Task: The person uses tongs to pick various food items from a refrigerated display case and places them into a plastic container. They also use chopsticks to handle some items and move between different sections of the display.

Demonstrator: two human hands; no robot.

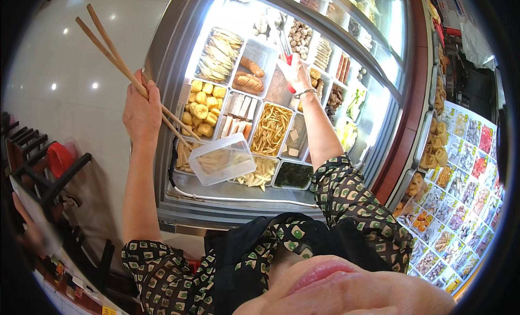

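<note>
My left hand (142,111) grips a pair of long wooden chopsticks (124,67) beside the metal frame of a lit display case. One end of the chopsticks points out over the floor; the other reaches over the lower part of a tub of golden tofu puffs (200,111). Inside the case, my right hand (298,75) holds red-handled metal tongs (289,59), whose tips lie toward the back, where glare blurs them. Left of this hand, a tub holds a few browned sausages (248,82). A translucent plastic box (222,158) sits tilted on the front tubs.
More tubs hold small dried fish (219,50), pale brown strips (271,128) and dark seaweed (295,174). A metal bar (345,34) crosses above the case. A white cable (243,198) runs along its front. Food trays (422,150) and a picture sheet (459,185) are at right; black chairs (44,168) at left.
</note>
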